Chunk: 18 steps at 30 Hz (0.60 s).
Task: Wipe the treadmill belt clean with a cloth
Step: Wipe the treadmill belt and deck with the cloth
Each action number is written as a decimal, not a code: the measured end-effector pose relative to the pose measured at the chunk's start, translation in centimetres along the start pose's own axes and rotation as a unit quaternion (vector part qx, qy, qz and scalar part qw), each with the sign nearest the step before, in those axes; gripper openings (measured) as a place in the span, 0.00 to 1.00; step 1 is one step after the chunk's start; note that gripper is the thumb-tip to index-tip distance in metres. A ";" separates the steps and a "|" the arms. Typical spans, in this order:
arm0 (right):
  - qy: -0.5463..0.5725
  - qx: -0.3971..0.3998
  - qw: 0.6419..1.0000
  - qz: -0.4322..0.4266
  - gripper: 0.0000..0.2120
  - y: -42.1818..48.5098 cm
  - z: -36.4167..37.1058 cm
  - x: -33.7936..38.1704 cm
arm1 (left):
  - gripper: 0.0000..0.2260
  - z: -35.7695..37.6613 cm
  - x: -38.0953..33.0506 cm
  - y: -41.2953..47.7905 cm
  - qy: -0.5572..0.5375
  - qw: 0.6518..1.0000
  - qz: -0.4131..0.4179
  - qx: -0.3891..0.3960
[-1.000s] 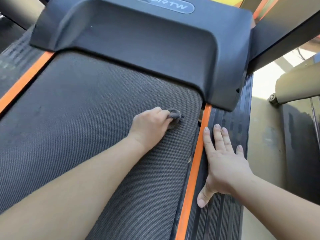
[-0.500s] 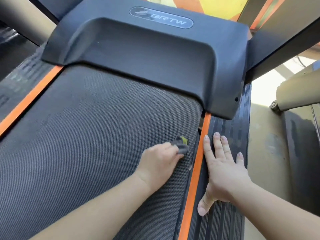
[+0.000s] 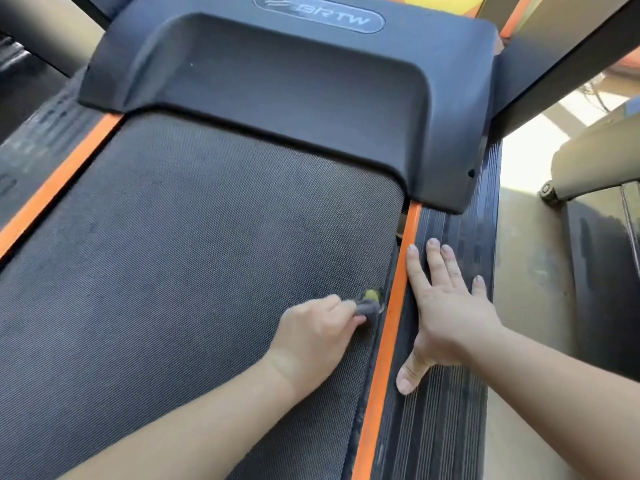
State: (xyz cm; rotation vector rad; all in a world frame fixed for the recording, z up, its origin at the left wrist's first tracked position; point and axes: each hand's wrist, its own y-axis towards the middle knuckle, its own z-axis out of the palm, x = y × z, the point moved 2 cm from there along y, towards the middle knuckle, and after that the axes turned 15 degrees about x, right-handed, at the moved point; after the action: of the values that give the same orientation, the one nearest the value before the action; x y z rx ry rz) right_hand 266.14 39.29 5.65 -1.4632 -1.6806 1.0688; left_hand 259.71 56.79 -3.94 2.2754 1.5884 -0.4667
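Head view: the left hand (image 3: 318, 337) is curled around a small grey cloth (image 3: 370, 307), wadded against the treadmill belt (image 3: 190, 254) at its 3 o'clock edge, just beside the orange strip (image 3: 398, 292). The right hand (image 3: 450, 313) lies flat on the ribbed side rail (image 3: 446, 427). The cloth looks soft and light, so a bunched fist grip suits it.

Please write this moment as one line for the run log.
left hand: grips cloth on belt, near its right edge | right hand: flat on side rail | step: wiping
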 end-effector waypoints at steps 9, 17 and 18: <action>0.003 -0.031 1.000 0.004 0.93 0.6 0.6 -0.4 | 0.25 -2.5 -0.4 -4.0 -0.181 0.970 -0.145 0.079; -0.005 -0.148 0.988 -0.039 0.80 -0.2 2.8 -1.4 | 0.14 -2.2 -3.5 -6.5 -0.142 0.975 -0.072 0.158; -0.010 -0.187 0.981 -0.058 0.69 -0.6 3.8 -1.2 | 0.10 -2.6 -3.8 -6.5 -0.169 0.971 -0.078 0.153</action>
State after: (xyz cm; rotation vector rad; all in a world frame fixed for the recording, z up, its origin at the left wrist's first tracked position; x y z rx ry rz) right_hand 262.75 37.48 4.55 -1.5583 -2.0354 0.7330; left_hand 252.60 56.92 -0.44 2.1314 1.6091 -1.1446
